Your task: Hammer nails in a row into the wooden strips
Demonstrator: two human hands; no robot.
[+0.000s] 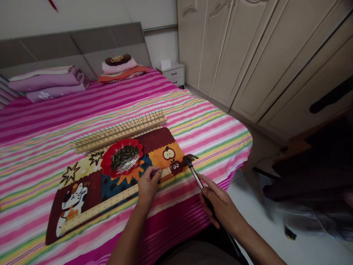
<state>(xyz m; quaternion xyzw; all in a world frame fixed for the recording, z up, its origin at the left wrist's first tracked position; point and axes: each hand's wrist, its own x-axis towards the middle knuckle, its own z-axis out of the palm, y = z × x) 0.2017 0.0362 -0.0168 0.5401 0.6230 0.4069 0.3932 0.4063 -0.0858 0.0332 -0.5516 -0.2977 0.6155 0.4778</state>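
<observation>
Our right hand [216, 200] is gripping the hammer [195, 175]. Our left hand [148, 183] is pinching its fingers [156, 173] closed by the strip [110, 202], contents unclear.

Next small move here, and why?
Probably bring the black-handled metal claw hammer over the pale, dotted wooden strip: the left hand pinches at it, while the hammer's head sits off to the right. Can't tell whether the fingertips hold a nail.
</observation>
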